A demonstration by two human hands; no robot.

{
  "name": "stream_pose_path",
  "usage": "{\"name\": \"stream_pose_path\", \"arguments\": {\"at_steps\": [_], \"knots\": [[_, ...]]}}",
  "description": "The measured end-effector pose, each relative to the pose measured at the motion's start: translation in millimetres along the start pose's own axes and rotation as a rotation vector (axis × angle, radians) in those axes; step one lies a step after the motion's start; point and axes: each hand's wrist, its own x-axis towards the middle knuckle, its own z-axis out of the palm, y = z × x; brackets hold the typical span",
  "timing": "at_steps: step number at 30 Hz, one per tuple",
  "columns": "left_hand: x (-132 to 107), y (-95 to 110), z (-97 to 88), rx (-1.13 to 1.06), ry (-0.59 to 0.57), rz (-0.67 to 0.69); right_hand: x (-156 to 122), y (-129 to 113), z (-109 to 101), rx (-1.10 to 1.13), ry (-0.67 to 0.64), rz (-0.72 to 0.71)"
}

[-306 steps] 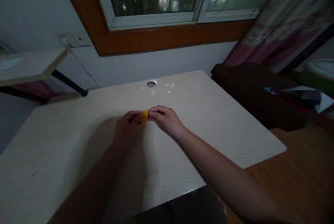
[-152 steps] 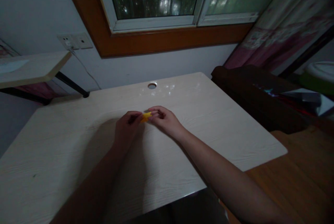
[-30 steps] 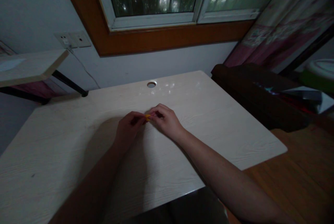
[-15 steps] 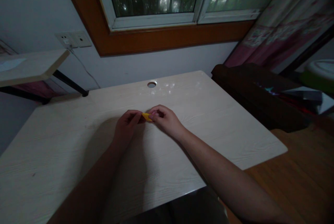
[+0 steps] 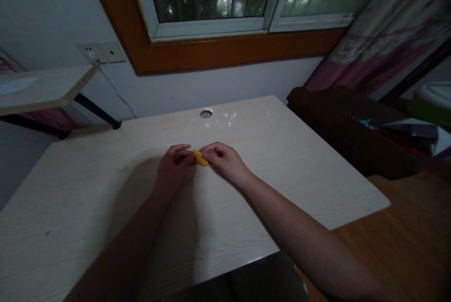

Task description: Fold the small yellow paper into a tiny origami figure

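Between my two hands is a small, folded yellow piece (image 5: 201, 158) that looks like paper. My left hand (image 5: 173, 163) pinches its left end between thumb and a finger, with the index finger lifted away. From the other side my right hand (image 5: 225, 161) grips it between thumb and fingertips. Both hands are just over the pale wood-grain table (image 5: 246, 217). Fingers cover parts of the yellow piece, so its full shape is hidden.
A round cable hole (image 5: 206, 113) lies near the table's back edge. At the left stands a raised shelf (image 5: 52, 88) on black legs. A cord (image 5: 114, 88) hangs from a wall socket (image 5: 100, 52). Dark wooden furniture (image 5: 338, 123) borders the right side.
More of the yellow piece shows now, and it slants down to the right. My left index finger has lifted and straightened. My right hand stays nearly in place.
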Motion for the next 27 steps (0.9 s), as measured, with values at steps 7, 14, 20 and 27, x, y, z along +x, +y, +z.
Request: {"name": "stream_pose_path", "arguments": {"at_steps": [7,14,20,27], "knots": [[0.6,-1.9,-2.1,0.095,-0.005,-0.005,-1.1,-5.1,-0.5,0.126,-0.073,0.05],[-0.4,-0.5,-1.1,0.129,0.012,0.012,-1.9,-6.3,0.7,0.144,-0.025,0.07],[-0.5,-0.3,-1.1,0.125,0.013,0.017,0.1,-1.3,0.0,0.137,-0.015,0.08],[-0.3,-0.1,-0.8,0.122,-0.02,0.012,0.4,1.5,-0.7,0.094,-0.014,0.073]]}}
